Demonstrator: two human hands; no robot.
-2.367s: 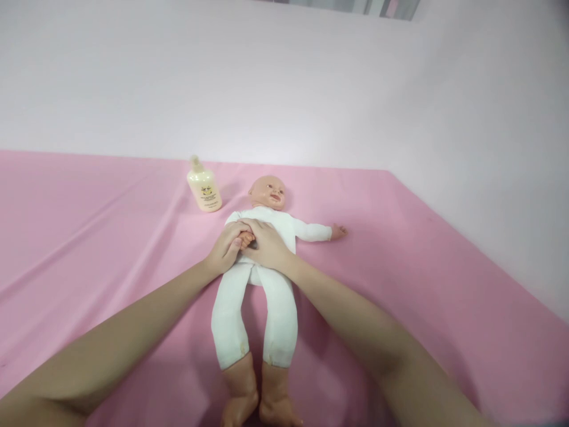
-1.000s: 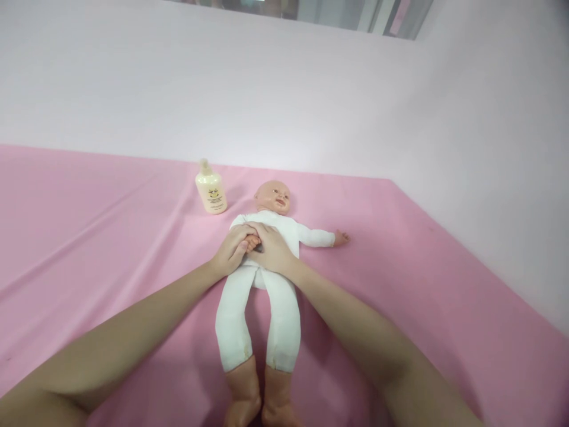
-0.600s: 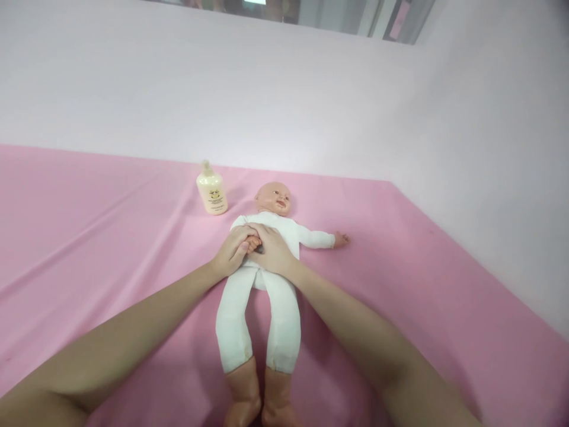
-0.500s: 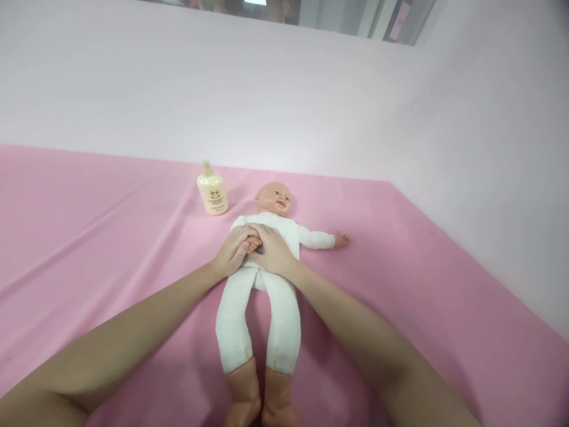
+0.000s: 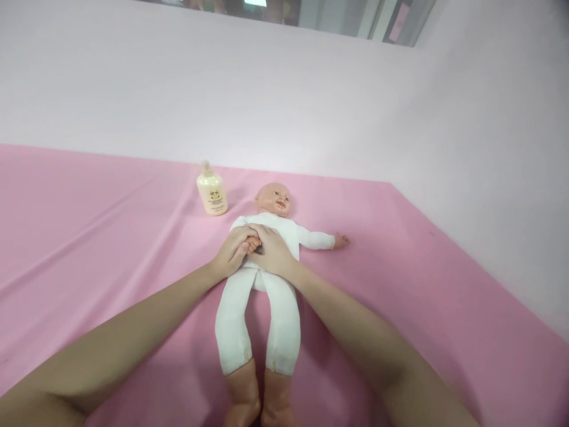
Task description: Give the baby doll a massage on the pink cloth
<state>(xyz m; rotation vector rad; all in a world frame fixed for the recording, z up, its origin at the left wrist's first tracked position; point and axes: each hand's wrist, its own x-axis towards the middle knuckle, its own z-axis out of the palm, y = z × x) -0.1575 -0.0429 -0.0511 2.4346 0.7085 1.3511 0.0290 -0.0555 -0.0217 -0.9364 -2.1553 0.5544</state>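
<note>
A baby doll [image 5: 284,237] with a white cloth body lies on its back, head at the far end and feet toward me. Its one arm stretches out to the right; the other is bent over its belly. My left hand [image 5: 232,251] is closed around that bent arm near the wrist, thumb on top. From the other side, my right hand [image 5: 272,251] curls against the doll's small hand [image 5: 253,244], its fingertips meeting my left fingers. Part of the doll's hand and forearm is hidden by my hands.
A pale yellow pump bottle [image 5: 212,193] stands left of the doll's head. Pink cloth [image 5: 111,237] with some folds covers the table. Behind it rises a white wall [image 5: 249,89] with a window or glass strip [image 5: 329,18] along the top.
</note>
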